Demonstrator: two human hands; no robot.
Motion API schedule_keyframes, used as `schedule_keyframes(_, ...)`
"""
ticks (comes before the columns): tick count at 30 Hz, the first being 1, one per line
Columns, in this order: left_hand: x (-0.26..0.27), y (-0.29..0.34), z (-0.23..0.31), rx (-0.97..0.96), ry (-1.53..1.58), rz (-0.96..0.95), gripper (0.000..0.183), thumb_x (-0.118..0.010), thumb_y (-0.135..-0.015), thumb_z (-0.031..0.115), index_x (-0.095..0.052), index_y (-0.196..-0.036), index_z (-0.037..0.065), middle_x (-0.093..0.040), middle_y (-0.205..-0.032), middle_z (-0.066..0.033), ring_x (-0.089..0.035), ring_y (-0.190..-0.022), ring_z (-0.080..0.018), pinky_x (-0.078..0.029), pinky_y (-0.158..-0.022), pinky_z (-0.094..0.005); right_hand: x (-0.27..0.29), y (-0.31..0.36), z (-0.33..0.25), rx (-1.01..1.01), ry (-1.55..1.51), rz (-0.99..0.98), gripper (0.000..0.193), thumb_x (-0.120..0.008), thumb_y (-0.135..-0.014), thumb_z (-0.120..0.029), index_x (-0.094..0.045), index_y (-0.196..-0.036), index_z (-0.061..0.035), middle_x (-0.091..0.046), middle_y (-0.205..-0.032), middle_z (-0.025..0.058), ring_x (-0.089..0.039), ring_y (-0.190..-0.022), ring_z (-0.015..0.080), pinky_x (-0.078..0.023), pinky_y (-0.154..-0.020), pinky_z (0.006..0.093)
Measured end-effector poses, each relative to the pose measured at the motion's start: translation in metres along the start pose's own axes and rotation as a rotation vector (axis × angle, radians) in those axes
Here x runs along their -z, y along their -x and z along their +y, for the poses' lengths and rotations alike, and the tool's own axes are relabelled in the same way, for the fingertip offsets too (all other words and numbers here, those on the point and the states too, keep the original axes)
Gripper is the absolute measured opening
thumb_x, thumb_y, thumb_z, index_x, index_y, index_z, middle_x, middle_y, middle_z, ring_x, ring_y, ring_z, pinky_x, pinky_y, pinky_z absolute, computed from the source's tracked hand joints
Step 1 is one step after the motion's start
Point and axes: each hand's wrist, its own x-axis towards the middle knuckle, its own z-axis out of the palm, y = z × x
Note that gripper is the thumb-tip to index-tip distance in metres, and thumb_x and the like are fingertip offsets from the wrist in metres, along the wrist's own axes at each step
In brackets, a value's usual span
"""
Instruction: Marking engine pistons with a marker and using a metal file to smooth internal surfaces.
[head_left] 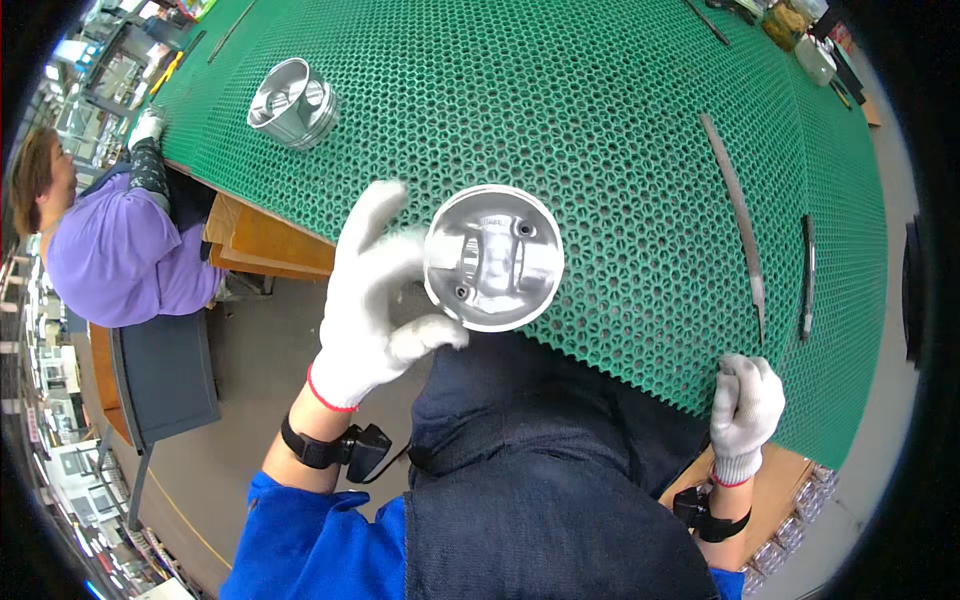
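A shiny metal piston point(494, 258) is at the mat's near edge, its hollow underside with two small holes facing up. My left hand point(365, 300), in a white glove with a red cuff, grips its left side. The thumb presses at the lower rim, the middle fingers are blurred against the side, and one finger sticks out. Toward the right, my gloved right hand point(745, 405) is closed at the mat's edge; what its curled fingers hold, if anything, is hidden. Just beyond it lies a long, narrow file point(738, 215), its thin end close to my knuckles.
Another piston point(294, 105) rests on the green honeycomb mat point(600, 120) at the far left. A dark pen-like tool point(808, 280) lies right of the file. Jars point(785, 25) stand at the far right. A person in purple point(120, 250) works at the left.
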Motion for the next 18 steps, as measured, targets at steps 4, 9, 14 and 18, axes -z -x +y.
schedule_keyframes(4,-0.037,-0.003,0.034,0.446,0.3,0.022,0.112,-0.083,-0.061,0.059,-0.04,-0.139,-0.008,-0.045,-0.138,-0.0293,-0.047,-0.128,-0.0433,-0.039,-0.108,-0.0506,-0.002,-0.002,-0.001,0.01,-0.023,0.007,0.014,-0.068,-0.076,-0.01,-0.066,-0.09,-0.0084,-0.064,-0.079,0.0093,-0.06,-0.07,0.0305,-0.048,-0.064,0.0386)
schedule_keyframes(9,-0.037,-0.046,0.052,-0.115,0.006,-0.112,0.118,-0.083,-0.058,0.066,-0.038,-0.141,-0.006,-0.046,-0.137,-0.0256,-0.045,-0.129,-0.0408,-0.04,-0.105,-0.0492,0.0,0.002,-0.004,-0.024,0.029,0.006,0.02,-0.072,-0.073,-0.012,-0.067,-0.092,-0.0107,-0.061,-0.076,0.0091,-0.059,-0.067,0.0297,-0.048,-0.062,0.0391)
schedule_keyframes(14,-0.087,-0.031,0.042,-0.14,0.618,0.019,0.114,-0.094,-0.056,0.042,-0.036,-0.143,-0.005,-0.04,-0.141,-0.0254,-0.043,-0.132,-0.039,-0.037,-0.109,-0.0484,0.031,0.005,-0.013,0.213,-0.796,-0.41,0.024,-0.072,-0.076,-0.016,-0.07,-0.099,-0.0099,-0.07,-0.099,0.01,-0.069,-0.088,0.0278,-0.056,-0.074,0.0359)
schedule_keyframes(18,-0.087,-0.03,0.059,-0.094,0.538,0.077,0.117,-0.096,-0.052,0.034,-0.035,-0.143,-0.006,-0.042,-0.139,-0.0244,-0.042,-0.132,-0.0389,-0.037,-0.109,-0.0477,0.043,0.027,-0.044,0.378,-1.253,-0.982,0.023,-0.064,-0.093,-0.025,-0.066,-0.11,-0.0101,-0.066,-0.111,0.0063,-0.067,-0.086,0.0242,-0.056,-0.072,0.0339)
